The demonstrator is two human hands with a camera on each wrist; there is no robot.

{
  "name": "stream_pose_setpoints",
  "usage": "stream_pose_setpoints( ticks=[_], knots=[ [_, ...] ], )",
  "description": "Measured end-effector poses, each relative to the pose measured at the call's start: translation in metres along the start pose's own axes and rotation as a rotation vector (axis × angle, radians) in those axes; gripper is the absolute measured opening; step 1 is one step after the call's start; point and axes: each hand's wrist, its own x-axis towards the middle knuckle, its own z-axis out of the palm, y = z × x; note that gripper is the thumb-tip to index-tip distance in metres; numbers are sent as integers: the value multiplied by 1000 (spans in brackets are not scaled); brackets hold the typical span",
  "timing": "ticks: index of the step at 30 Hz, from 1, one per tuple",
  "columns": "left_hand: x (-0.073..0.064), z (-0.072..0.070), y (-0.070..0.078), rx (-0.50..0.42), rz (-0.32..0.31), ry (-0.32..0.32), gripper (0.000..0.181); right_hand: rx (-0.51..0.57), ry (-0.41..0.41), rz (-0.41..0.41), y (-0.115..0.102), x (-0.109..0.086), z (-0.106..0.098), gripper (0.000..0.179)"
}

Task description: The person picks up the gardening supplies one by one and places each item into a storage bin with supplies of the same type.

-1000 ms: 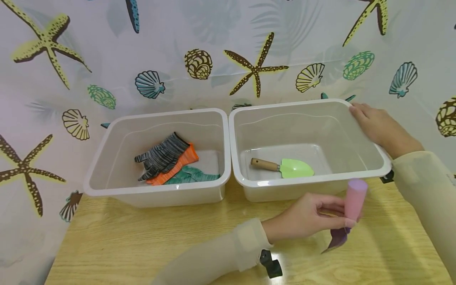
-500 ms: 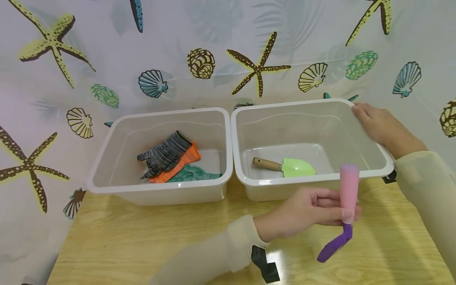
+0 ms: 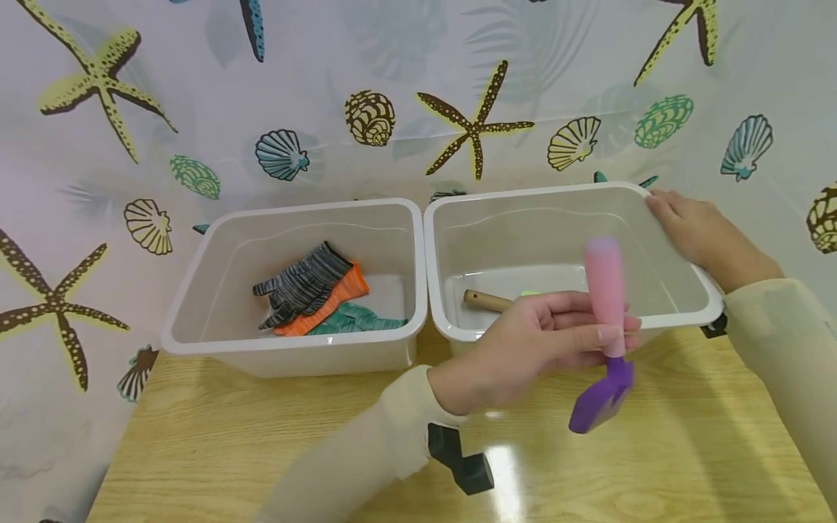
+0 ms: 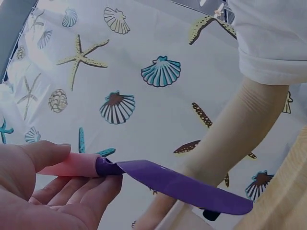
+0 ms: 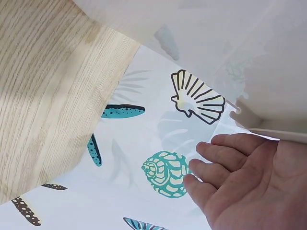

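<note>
My left hand (image 3: 516, 349) pinches a garden trowel (image 3: 604, 283) by its pink handle, thumb on the near side and fingers behind. The handle points up and the purple blade hangs down, in front of the right bin (image 3: 536, 195). In the left wrist view the trowel blade (image 4: 184, 187) extends out past the fingers. My right hand (image 3: 709, 236) rests over the right bin's outer rim; in the right wrist view its fingers (image 5: 225, 158) hang loosely outside the wall. A second trowel lies inside that bin, its wooden handle (image 3: 487, 300) showing and its green blade mostly hidden by my left hand.
To the left, touching or nearly touching the right bin, stands a matching bin (image 3: 288, 350). Inside it lie a dark grey glove (image 3: 307, 283), an orange glove (image 3: 333, 299) and a green glove (image 3: 360, 321). Both bins stand on a wooden table (image 3: 275, 428) before a shell-print cloth (image 3: 431, 73).
My left hand has moved up and to the left with the pink-handled trowel, from below the right bin's front rim to across it. The right hand stays on the rim.
</note>
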Motion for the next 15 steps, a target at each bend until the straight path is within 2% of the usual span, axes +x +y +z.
stream_pose_setpoints(
  ticks=[7, 11, 15],
  knots=[
    [-2, -3, 30, -11, 45, 35, 32, 4, 1, 6, -1, 0, 1, 65],
    [0, -10, 39, -67, 65, 26, 33, -4, -4, 10, -2, -1, 0, 66],
    [3, -19, 42, -127, 71, 59, 30, -6, -8, 10, -3, -1, 1, 67]
  ],
)
